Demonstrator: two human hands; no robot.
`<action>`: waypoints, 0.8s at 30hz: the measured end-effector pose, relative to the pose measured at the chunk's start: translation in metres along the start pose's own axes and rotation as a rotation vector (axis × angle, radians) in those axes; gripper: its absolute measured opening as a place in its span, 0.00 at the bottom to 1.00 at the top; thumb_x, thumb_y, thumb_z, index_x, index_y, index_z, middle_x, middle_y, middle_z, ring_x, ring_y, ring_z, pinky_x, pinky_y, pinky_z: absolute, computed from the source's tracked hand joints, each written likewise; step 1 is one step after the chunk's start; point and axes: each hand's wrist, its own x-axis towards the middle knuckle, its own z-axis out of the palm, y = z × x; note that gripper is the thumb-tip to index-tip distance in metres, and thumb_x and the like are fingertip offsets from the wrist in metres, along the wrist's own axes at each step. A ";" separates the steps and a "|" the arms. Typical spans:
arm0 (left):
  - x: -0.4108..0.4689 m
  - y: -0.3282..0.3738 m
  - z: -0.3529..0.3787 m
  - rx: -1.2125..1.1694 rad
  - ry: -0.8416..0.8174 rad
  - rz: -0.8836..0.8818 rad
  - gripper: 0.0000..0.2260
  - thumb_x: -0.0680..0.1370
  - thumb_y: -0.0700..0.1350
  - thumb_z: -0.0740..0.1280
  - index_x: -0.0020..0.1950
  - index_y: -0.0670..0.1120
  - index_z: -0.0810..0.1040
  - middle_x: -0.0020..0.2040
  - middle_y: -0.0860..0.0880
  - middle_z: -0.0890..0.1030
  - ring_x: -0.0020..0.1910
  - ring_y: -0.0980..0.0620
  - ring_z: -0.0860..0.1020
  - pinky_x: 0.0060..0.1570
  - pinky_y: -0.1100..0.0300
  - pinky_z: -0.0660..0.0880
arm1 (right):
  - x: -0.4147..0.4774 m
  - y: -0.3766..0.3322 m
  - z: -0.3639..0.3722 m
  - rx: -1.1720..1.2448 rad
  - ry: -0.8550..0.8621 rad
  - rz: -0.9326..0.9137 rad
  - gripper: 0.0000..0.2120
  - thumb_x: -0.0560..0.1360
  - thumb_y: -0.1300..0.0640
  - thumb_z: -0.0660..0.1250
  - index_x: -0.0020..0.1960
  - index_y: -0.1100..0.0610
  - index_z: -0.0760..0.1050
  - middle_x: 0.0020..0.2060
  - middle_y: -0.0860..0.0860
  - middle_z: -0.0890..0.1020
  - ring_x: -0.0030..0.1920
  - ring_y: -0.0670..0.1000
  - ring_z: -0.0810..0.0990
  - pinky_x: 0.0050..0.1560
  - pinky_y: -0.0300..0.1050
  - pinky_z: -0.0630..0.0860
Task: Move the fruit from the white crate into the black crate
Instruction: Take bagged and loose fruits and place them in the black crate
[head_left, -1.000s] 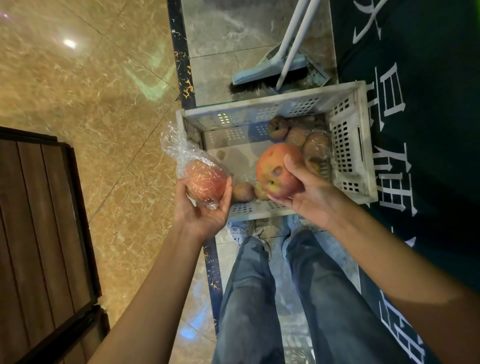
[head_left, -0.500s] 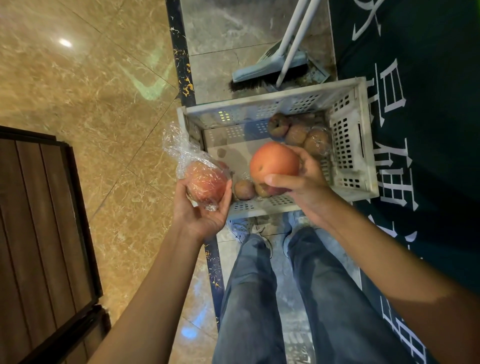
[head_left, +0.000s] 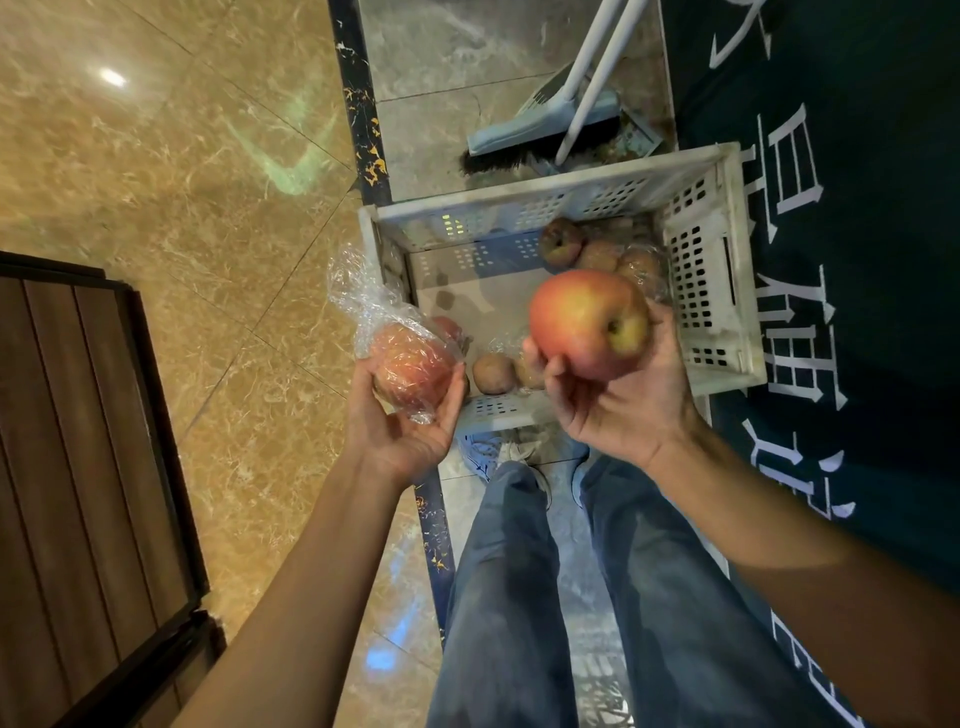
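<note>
Both hands loaded: left hand cups a plastic-wrapped apple, right hand grips a bare apple above the white crate. Carry step under way; the black crate isn't visible, so it needs finding next.

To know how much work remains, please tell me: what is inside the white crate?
In the white crate: brownish fruit in the far right corner, two small brown fruit by the near wall. The apple in the right hand and the wrapped apple cover other parts.
</note>
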 end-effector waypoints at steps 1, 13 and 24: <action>0.001 0.002 -0.001 -0.006 0.002 -0.001 0.21 0.70 0.51 0.70 0.57 0.38 0.77 0.43 0.37 0.83 0.41 0.43 0.84 0.45 0.52 0.81 | 0.003 0.001 0.000 0.036 0.023 -0.012 0.37 0.60 0.35 0.63 0.45 0.71 0.80 0.40 0.62 0.81 0.29 0.53 0.82 0.29 0.42 0.80; 0.007 0.027 -0.003 -0.020 0.013 0.002 0.24 0.69 0.52 0.71 0.60 0.40 0.76 0.45 0.37 0.82 0.42 0.43 0.84 0.43 0.53 0.82 | 0.024 0.000 0.006 0.030 0.139 -0.068 0.42 0.63 0.29 0.65 0.49 0.71 0.76 0.41 0.61 0.82 0.28 0.52 0.82 0.30 0.42 0.81; 0.038 0.033 0.014 0.090 0.117 0.069 0.20 0.71 0.51 0.69 0.53 0.36 0.75 0.39 0.37 0.82 0.43 0.44 0.83 0.50 0.55 0.81 | 0.052 -0.035 -0.019 -0.394 0.354 -0.174 0.44 0.49 0.48 0.81 0.61 0.55 0.68 0.56 0.58 0.77 0.49 0.56 0.81 0.40 0.48 0.82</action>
